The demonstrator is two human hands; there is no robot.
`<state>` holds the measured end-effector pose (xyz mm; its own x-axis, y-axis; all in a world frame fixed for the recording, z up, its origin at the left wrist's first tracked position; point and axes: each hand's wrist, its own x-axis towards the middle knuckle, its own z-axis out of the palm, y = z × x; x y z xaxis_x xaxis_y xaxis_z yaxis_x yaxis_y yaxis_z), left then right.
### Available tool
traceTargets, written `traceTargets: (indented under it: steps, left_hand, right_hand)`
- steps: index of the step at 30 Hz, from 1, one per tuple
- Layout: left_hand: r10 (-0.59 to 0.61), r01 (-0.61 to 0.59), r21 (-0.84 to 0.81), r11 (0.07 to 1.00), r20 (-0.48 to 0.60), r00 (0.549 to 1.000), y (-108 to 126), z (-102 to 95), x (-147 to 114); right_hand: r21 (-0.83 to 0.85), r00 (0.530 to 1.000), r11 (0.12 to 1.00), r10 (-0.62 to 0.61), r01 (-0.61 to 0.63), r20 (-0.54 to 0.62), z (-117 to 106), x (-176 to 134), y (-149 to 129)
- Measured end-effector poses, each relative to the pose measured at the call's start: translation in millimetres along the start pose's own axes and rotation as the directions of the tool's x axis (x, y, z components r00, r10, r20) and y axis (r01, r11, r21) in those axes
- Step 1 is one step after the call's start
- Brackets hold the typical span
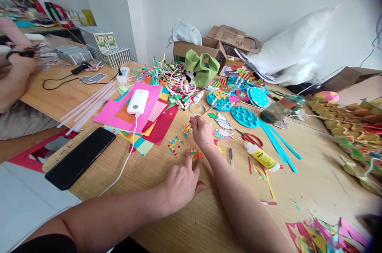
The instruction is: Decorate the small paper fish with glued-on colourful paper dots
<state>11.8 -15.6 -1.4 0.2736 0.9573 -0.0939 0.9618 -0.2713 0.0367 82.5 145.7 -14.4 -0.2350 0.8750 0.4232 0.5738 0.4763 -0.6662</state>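
Observation:
My left hand (181,183) lies low over the table with its fingers spread, fingertips resting on a small orange paper fish (196,153) dotted with coloured spots. Crossing just beyond it, my right hand (203,131) pinches a thin stick-like tool (207,111). The tool's lower end points at a patch of tiny coloured paper dots (185,130); whether it touches them I cannot tell. More loose dots (174,145) are scattered left of the fish. Part of a yellow paper piece (221,149) shows beside my right wrist.
Coloured paper sheets (162,125) and a white power bank (138,102) lie left, near a black phone (80,158). To the right are red-handled scissors (253,138), a glue bottle (264,157), a pen (231,158) and a glass jar (282,109). Another person's hand (24,62) holds scissors far left.

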Motion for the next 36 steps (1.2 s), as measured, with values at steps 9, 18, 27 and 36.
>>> traceTargets:
  steps: [9, 18, 27, 36]
  left_hand:
    - [0.011, -0.012, 0.007, 1.0, 0.011, 1.0, -0.7, -2.3, 0.1]
    - [0.022, -0.022, -0.009, 1.0, 0.007, 1.0, -2.0, -0.4, -0.7]
    - [0.015, -0.014, -0.02, 1.0, 0.045, 0.999, -3.1, -3.8, -0.8]
    - [0.014, -0.013, -0.015, 1.0, 0.069, 0.998, -2.7, -5.9, -0.3]
  right_hand:
    - [0.15, 0.986, 0.98, 0.145, -0.132, -0.083, -32.9, -7.9, -13.1]
    - [0.198, 0.977, 0.961, 0.208, -0.194, -0.05, -49.6, -38.3, -15.9]
    - [0.224, 0.981, 0.958, 0.19, -0.179, -0.029, -47.3, -40.7, -15.1]
    - [0.134, 0.98, 0.972, 0.197, -0.194, -0.004, -56.1, -51.5, -17.6]
